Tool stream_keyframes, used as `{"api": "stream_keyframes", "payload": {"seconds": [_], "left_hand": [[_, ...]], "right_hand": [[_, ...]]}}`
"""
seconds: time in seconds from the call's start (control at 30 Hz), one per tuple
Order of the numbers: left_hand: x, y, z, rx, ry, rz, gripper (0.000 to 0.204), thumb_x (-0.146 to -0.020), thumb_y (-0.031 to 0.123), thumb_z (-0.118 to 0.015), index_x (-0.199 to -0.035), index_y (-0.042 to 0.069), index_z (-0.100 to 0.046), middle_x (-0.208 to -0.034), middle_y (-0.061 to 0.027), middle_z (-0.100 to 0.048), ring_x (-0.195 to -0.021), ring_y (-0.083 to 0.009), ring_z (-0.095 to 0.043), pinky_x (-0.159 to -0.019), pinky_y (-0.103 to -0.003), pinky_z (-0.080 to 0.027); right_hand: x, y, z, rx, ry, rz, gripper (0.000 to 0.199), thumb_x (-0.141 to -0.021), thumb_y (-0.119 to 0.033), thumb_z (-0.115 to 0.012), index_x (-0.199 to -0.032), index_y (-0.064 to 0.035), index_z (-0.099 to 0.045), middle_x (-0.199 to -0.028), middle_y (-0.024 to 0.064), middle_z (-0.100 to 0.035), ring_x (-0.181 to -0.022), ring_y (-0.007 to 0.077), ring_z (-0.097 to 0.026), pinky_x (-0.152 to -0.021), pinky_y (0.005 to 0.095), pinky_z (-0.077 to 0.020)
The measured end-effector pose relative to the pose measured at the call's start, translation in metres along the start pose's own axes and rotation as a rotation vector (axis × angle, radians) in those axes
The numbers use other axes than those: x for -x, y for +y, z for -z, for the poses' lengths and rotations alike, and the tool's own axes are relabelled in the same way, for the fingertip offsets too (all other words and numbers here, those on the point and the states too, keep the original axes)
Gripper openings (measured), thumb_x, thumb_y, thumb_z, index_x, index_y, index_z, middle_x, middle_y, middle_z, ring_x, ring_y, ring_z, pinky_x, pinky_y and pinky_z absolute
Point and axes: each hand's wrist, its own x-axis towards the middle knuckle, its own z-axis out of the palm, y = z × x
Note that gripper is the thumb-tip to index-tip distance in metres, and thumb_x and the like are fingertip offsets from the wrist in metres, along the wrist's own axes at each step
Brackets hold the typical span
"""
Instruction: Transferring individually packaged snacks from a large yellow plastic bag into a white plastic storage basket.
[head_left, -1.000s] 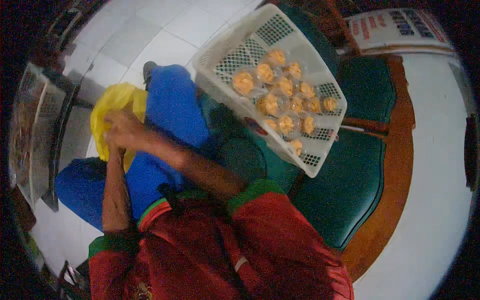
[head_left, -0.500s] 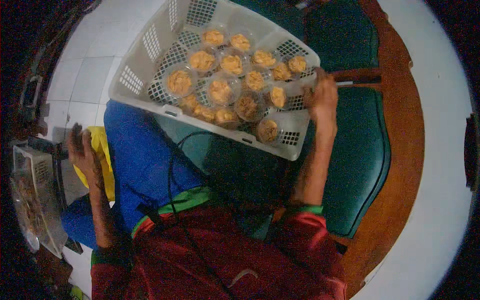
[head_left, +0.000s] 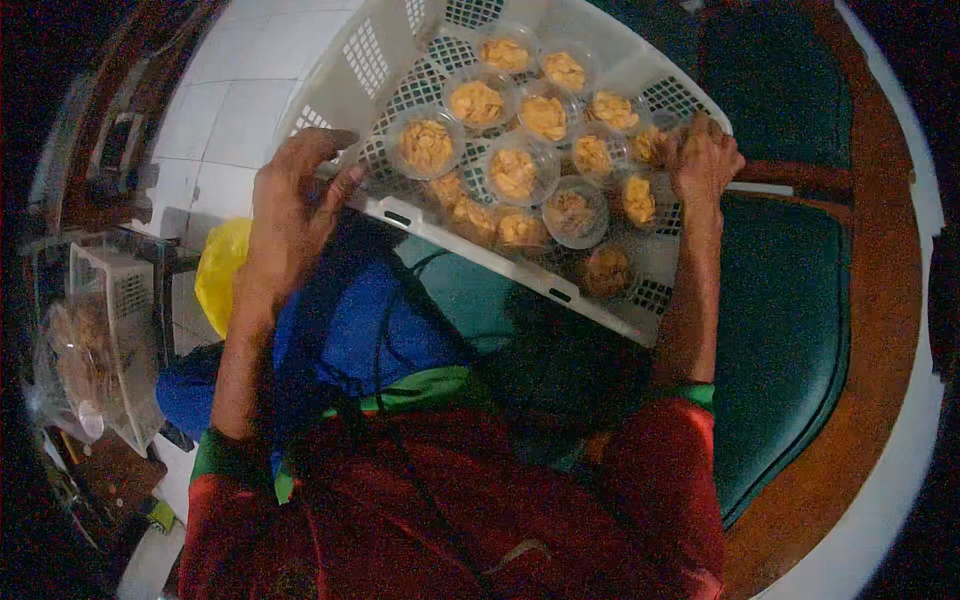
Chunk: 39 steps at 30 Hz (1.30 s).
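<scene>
A white plastic basket (head_left: 478, 256) with lattice sides and floor is tilted in front of me, over my lap. Inside stand several clear round tubs (head_left: 427, 147) of orange-yellow chips; one tub near the front (head_left: 575, 213) looks darker and browner. My left hand (head_left: 295, 200) grips the basket's left near corner, fingers over the rim and thumb toward the inside. At the right end, my right hand (head_left: 705, 160) is closed over the rim, its fingertips curled inside beside a tub and partly hidden.
A yellow plastic bag (head_left: 222, 275) lies by my left forearm. Farther left is another pale crate (head_left: 130, 300) with plastic-wrapped contents. Dark green cushioned seats (head_left: 780, 350) with wooden framing (head_left: 870, 400) stand on the right. White floor tiles (head_left: 245, 90) show at upper left.
My left hand has come up from beside the yellow bag and taken hold of the basket's left corner. The basket and my right hand appear farther right in the view.
</scene>
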Motion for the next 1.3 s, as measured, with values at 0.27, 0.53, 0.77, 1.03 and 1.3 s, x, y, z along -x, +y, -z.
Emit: {"api": "stream_keyframes", "payload": {"seconds": [0.27,0.53,0.77,1.03,1.3], "left_hand": [[-0.026,0.015,-0.033,0.198,-0.381,-0.033,0.019,-0.078,0.012,-0.063,-0.094,0.002,-0.064,-0.093,-0.0175,-0.064,-0.087,-0.0339,-0.062,-0.079,-0.041,-0.048],[-0.037,0.096,-0.087,-0.057,-0.789,-0.310,0.016,-0.077,0.005,-0.051,-0.087,-0.001,-0.061,-0.087,-0.0216,-0.062,-0.087,-0.0361,-0.061,-0.075,-0.045,-0.047],[-0.042,0.105,-0.126,-0.371,-0.529,-0.668,0.014,-0.073,0.010,-0.056,-0.084,0.003,-0.063,-0.083,-0.0167,-0.064,-0.080,-0.0331,-0.064,-0.067,-0.044,-0.049],[-0.054,0.104,-0.115,-0.137,-0.852,-0.349,0.022,-0.070,0.020,-0.066,-0.083,0.003,-0.066,-0.078,-0.0191,-0.065,-0.075,-0.0373,-0.064,-0.062,-0.044,-0.050],[-0.008,0.041,0.017,0.624,-0.273,0.317,0.032,-0.073,0.030,-0.070,-0.086,0.002,-0.061,-0.075,-0.0096,-0.062,-0.074,-0.0213,-0.063,-0.065,-0.034,-0.050]], "right_hand": [[-0.001,0.003,-0.001,-0.111,-0.030,-0.097,0.046,-0.074,-0.033,-0.068,-0.106,-0.0037,-0.053,-0.098,0.0178,-0.061,-0.097,0.0357,-0.054,-0.079,0.0518,-0.0374],[-0.004,-0.002,0.007,-0.221,0.057,-0.141,0.050,-0.070,-0.039,-0.071,-0.102,-0.0044,-0.054,-0.090,0.0164,-0.062,-0.088,0.0373,-0.056,-0.075,0.0516,-0.0393],[-0.001,-0.002,0.005,-0.285,0.059,-0.171,0.049,-0.070,-0.040,-0.070,-0.101,-0.0051,-0.055,-0.092,0.0146,-0.062,-0.090,0.0368,-0.056,-0.075,0.0508,-0.0387],[-0.002,0.000,0.020,-0.342,0.095,-0.198,0.050,-0.071,-0.040,-0.070,-0.103,-0.0049,-0.056,-0.097,0.0164,-0.061,-0.088,0.0368,-0.055,-0.080,0.0500,-0.0385],[-0.001,-0.082,0.190,-1.325,-0.051,-0.267,0.045,-0.079,-0.019,-0.066,-0.119,-0.0031,-0.053,-0.112,0.0121,-0.057,-0.102,0.0248,-0.055,-0.088,0.0357,-0.0459]]}}
